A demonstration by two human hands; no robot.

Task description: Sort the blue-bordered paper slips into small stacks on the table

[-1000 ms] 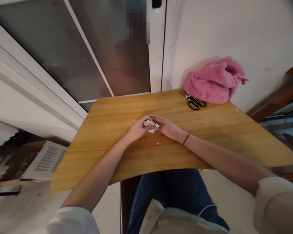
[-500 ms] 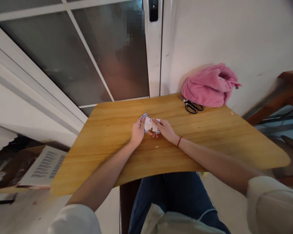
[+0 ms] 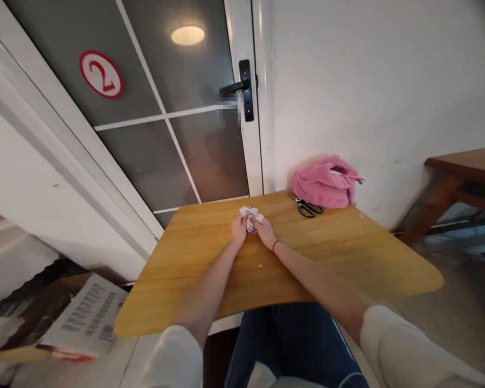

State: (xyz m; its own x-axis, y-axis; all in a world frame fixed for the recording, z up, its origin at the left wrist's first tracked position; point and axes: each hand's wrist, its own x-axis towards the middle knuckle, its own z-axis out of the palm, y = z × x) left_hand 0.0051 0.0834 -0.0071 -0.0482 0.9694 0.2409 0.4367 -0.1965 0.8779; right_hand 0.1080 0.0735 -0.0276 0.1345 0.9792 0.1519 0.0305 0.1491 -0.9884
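Note:
Above the far half of the wooden table [image 3: 307, 269], a bunch of white paper pieces with blue markings [image 3: 249, 212] is held between both hands. On its left side, my left hand [image 3: 238, 230] grips the paper with closed fingers. My right hand [image 3: 265, 233], with a red string bracelet at the wrist, pinches the paper from the right. The bunch looks crumpled or folded, and too small to read. Fingertips partly cover its middle.
Black-handled scissors [image 3: 307, 208] lie at the table's back edge beside a pink plush cloth bag [image 3: 327, 182]. Behind the table stands a glazed door [image 3: 137, 161]. An open carton [image 3: 84, 312] sits on the floor at left, and another wooden table [image 3: 469, 161] stands at right.
My view has tilted up, showing more of the door. Both hands are farther out and closer together. The paper, earlier spread flatter between them, is now bunched.

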